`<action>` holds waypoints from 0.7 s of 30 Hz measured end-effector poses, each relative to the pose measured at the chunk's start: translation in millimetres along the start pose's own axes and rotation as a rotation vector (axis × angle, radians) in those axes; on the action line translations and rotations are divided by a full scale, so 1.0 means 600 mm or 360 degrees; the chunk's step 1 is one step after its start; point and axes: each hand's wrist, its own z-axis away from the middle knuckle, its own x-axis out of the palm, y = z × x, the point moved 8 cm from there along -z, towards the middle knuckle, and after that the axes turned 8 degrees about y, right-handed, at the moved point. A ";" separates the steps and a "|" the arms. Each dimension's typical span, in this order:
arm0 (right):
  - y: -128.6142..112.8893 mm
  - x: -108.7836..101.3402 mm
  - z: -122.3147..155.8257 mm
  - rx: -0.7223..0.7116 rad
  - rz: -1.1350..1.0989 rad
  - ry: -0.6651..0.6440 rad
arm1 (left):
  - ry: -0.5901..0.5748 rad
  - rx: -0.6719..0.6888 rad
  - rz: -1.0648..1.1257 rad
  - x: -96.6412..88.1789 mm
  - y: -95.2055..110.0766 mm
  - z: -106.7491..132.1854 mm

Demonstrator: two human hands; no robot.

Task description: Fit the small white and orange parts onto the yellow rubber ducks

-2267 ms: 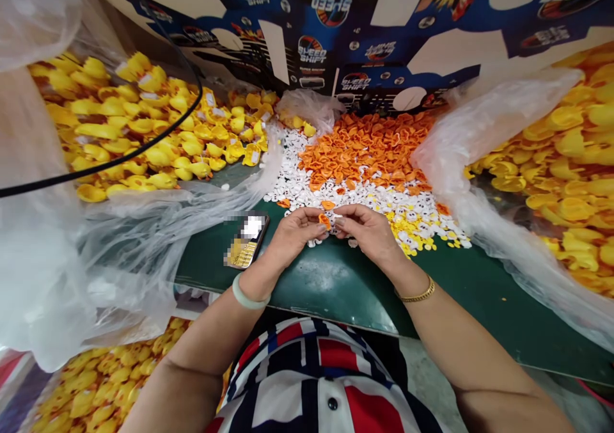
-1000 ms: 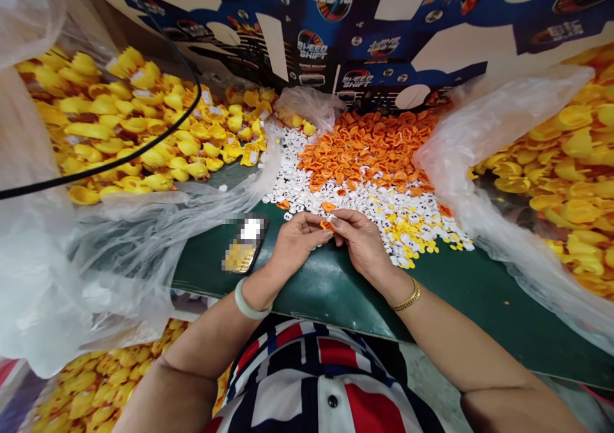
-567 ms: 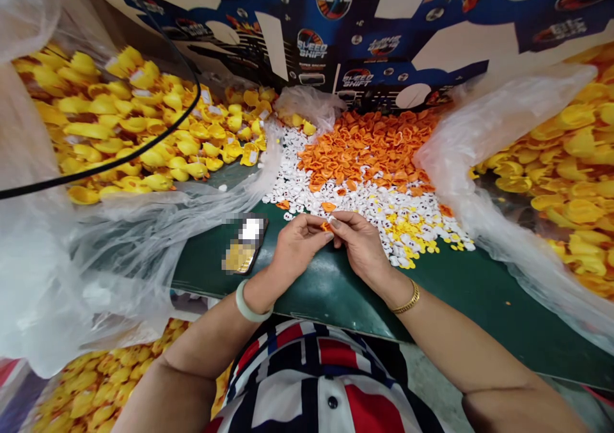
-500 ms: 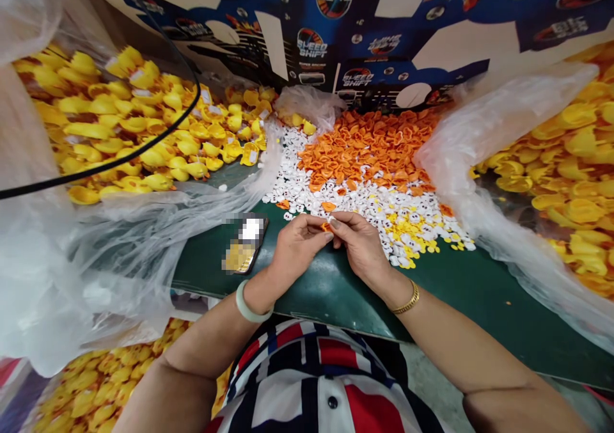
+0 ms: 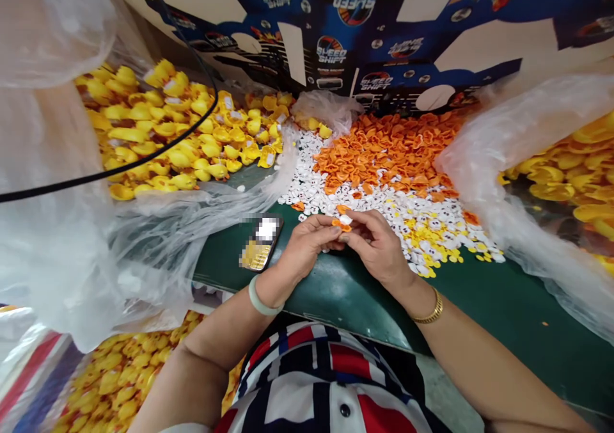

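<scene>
Both my hands meet over the front part of the green table. My left hand pinches a small orange beak-shaped piece between thumb and fingers. A small white plastic piece sits against its upper side, at the fingertips of my right hand, whose fingers are closed on it. How the two pieces fit together is too small to tell. Just beyond my fingers lie a heap of orange beak-shaped pieces and many white pieces with dark dots. Small yellow pieces are mixed in at the right.
A mobile phone lies left of my hands. Yellow duck-like plastic parts are heaped at the left, with more yellow parts at the right behind clear plastic sheeting. Printed cardboard stands behind. A black cable crosses the left.
The view has swung slightly left, so everything appears further right. My fingers have shifted around the small pieces, and the orange and white ones now show more clearly between my fingertips.
</scene>
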 end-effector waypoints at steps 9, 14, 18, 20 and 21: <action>-0.026 -0.024 -0.004 -0.0301 0.0210 0.0001 | 0.0052 0.0500 -0.1035 -0.053 0.138 0.021; -0.022 -0.024 -0.014 -0.0404 0.0414 -0.0005 | 0.0881 0.1207 -0.1705 -0.216 0.348 -0.036; -0.009 -0.009 -0.015 -0.0411 0.0456 -0.0097 | 0.0974 0.1245 -0.1633 -0.307 0.376 -0.084; -0.004 -0.008 -0.015 -0.0390 0.0442 -0.0108 | 0.0996 0.1228 -0.1623 -0.332 0.374 -0.092; -0.002 -0.010 -0.015 -0.0363 0.0419 -0.0096 | 0.1027 0.1222 -0.1604 -0.341 0.375 -0.091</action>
